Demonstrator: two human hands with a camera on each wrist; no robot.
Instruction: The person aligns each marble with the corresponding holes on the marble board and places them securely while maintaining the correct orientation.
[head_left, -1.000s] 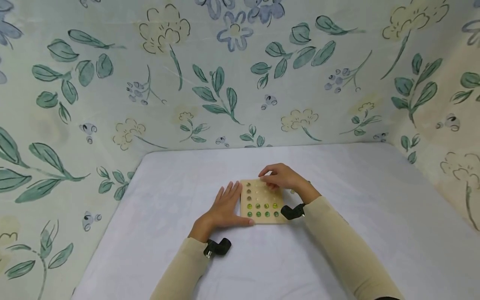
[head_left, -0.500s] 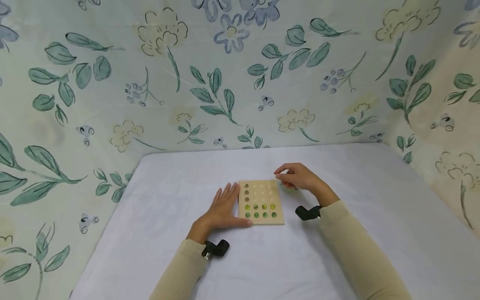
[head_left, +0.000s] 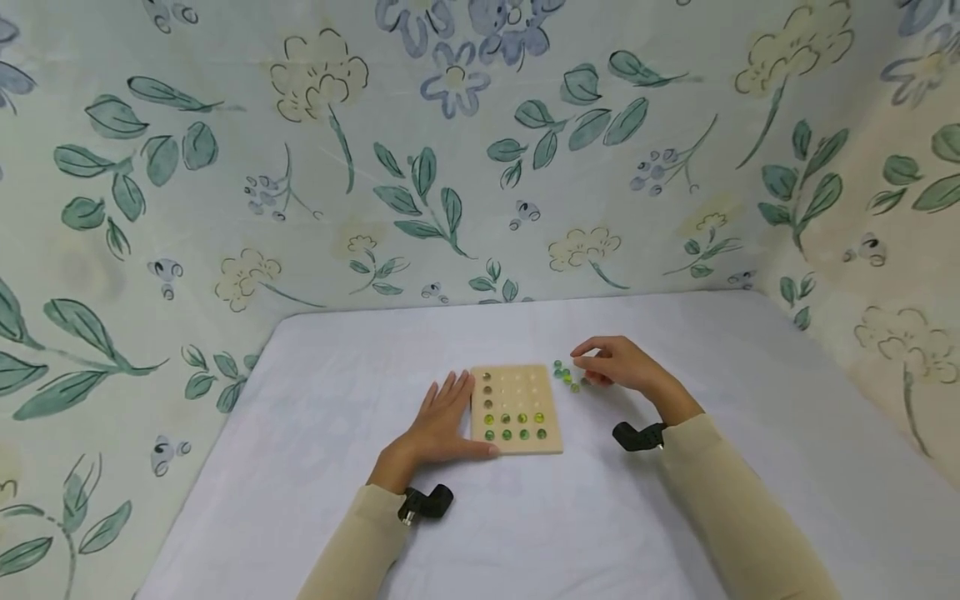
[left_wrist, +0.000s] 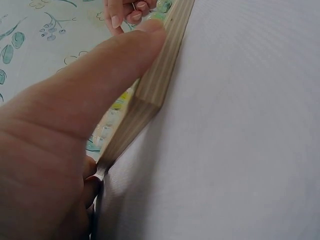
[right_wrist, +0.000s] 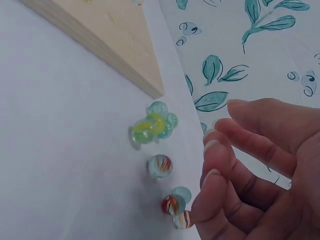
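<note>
A square wooden board with rows of round hollows lies on the table. Green marbles fill its near row, yellow-green marbles the row behind, and darker marbles run up its left column. My left hand rests against the board, fingers straight along the left side and thumb on the near edge. To the right of the board, my right hand hovers beside loose green marbles, fingers loosely bent, nothing visible between them. In the right wrist view, red-swirled marbles also lie near its fingertips.
A white cloth covers the table around the board. Behind it and at the sides hangs floral fabric. The loose marbles lie close to the board's right edge, partly hidden by the right hand in the head view.
My right hand has moved right, from over the board's far edge to beside the loose marbles, which now show. The left hand stays against the board. The head view has shifted slightly.
</note>
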